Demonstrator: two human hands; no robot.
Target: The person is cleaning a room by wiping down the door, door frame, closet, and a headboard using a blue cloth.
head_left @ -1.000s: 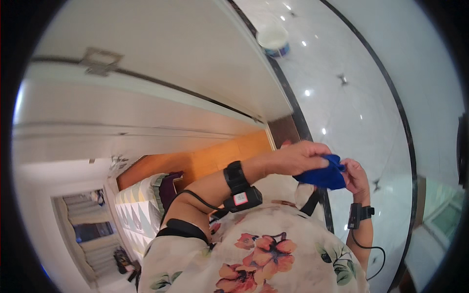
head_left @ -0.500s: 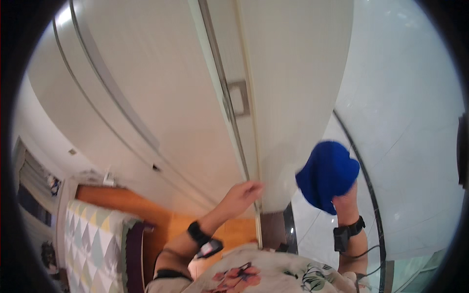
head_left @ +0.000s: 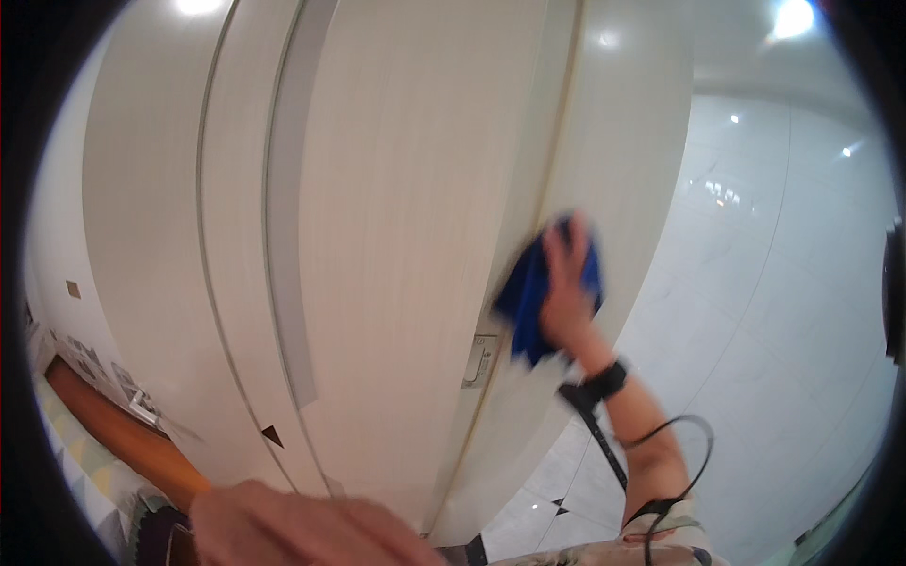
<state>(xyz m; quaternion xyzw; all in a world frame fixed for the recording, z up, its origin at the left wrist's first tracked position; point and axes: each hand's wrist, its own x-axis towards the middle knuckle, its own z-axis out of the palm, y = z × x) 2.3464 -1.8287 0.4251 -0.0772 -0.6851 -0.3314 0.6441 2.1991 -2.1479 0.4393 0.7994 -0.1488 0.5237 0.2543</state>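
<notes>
A blue cloth (head_left: 528,294) lies against the pale door (head_left: 415,217), over its right-hand edge strip and just above the recessed metal handle (head_left: 479,361). My right hand (head_left: 569,297) presses the cloth to the surface, its fingers pointing up and partly blurred. Part of the cloth shows on either side of the hand. At the lower edge, close to the camera, is my left hand (head_left: 302,528), smeared by motion; its fingers do not show clearly and I see nothing held in it.
White wall tiles (head_left: 746,264) rise right of the door. More pale panels with dark vertical lines (head_left: 160,236) stand to the left. A patterned cover (head_left: 80,472) shows at lower left beside an orange-brown floor (head_left: 123,424). A thin black cable (head_left: 708,448) loops from my right wrist.
My right hand has moved up and left, bringing the blue cloth onto the door's edge above the handle. My left hand has dropped toward the lower edge. The view has tilted upward.
</notes>
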